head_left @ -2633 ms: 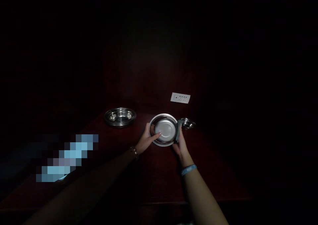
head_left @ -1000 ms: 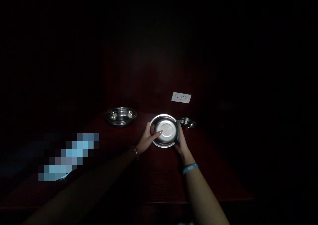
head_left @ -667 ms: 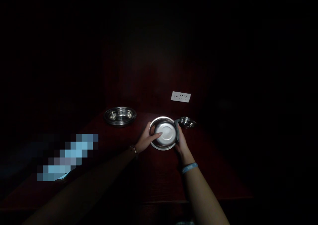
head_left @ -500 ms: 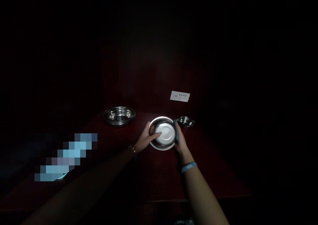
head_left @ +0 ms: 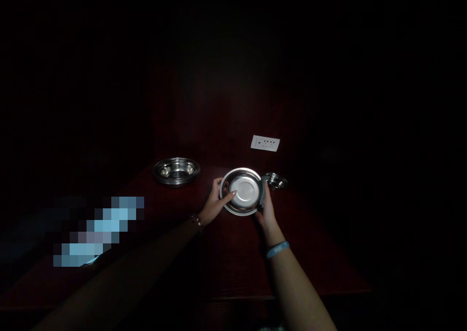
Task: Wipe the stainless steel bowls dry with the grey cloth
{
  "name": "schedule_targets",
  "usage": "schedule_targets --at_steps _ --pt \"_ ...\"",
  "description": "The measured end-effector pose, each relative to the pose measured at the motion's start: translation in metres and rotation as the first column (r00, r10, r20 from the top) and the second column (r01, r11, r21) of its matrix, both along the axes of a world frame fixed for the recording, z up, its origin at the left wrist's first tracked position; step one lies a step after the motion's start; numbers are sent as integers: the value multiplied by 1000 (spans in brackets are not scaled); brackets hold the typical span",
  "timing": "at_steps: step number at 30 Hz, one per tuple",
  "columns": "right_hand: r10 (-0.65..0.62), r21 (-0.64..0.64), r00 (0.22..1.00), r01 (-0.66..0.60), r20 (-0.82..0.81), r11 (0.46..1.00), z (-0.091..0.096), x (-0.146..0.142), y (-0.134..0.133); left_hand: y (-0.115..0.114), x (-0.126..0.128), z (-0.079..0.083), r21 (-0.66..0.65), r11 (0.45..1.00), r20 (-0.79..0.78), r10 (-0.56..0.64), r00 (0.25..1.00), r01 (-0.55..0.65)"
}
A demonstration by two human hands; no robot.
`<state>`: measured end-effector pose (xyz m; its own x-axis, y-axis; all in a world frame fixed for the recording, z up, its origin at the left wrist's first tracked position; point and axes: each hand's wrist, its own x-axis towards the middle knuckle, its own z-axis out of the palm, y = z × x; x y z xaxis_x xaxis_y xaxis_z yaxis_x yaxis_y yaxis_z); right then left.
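Note:
The scene is very dark. A round steel plate is held tilted above a dark red table. My left hand grips the plate's left rim, thumb across its face. On the plate's right rim my right hand presses a small grey cloth, fingers closed round it. A blue band circles my right wrist.
A wide steel bowl sits on the table at the back left. A smaller steel bowl stands just behind my right hand. A white socket panel is on the wall behind. A blurred light-blue patch lies far left.
The plate has tilted and shifted slightly in my hands, and the cloth has slid a little along its right rim. Both bowls stay put.

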<state>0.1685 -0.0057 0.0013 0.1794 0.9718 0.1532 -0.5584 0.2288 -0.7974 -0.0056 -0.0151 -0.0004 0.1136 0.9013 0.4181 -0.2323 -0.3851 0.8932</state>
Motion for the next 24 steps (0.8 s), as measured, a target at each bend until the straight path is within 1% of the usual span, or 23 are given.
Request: schedule_targets --at_steps 4,7,11,13,17,20,24 --pt "4 -9 994 -5 -112 1000 9 -2 -5 -1 3 -2 -84 991 18 -107 994 108" --pt "42 -13 995 -44 -94 999 14 -5 -10 -3 2 -2 -114 984 -8 -141 990 139" --pt "79 -5 997 -79 -15 997 15 -10 -12 -4 -1 0 -177 980 -68 -109 992 96" --pt "81 2 997 -81 8 997 14 -11 -12 -5 -1 1 -190 978 -60 -98 993 85" --pt "105 -15 994 -104 27 994 12 -10 -11 -5 1 5 -172 983 9 -65 998 65" --pt "107 -34 994 -106 38 994 13 -9 -11 -4 1 5 -175 982 17 -69 997 71" --pt "101 -33 994 -100 32 994 12 -10 -12 -3 0 5 -129 990 19 -53 998 56"
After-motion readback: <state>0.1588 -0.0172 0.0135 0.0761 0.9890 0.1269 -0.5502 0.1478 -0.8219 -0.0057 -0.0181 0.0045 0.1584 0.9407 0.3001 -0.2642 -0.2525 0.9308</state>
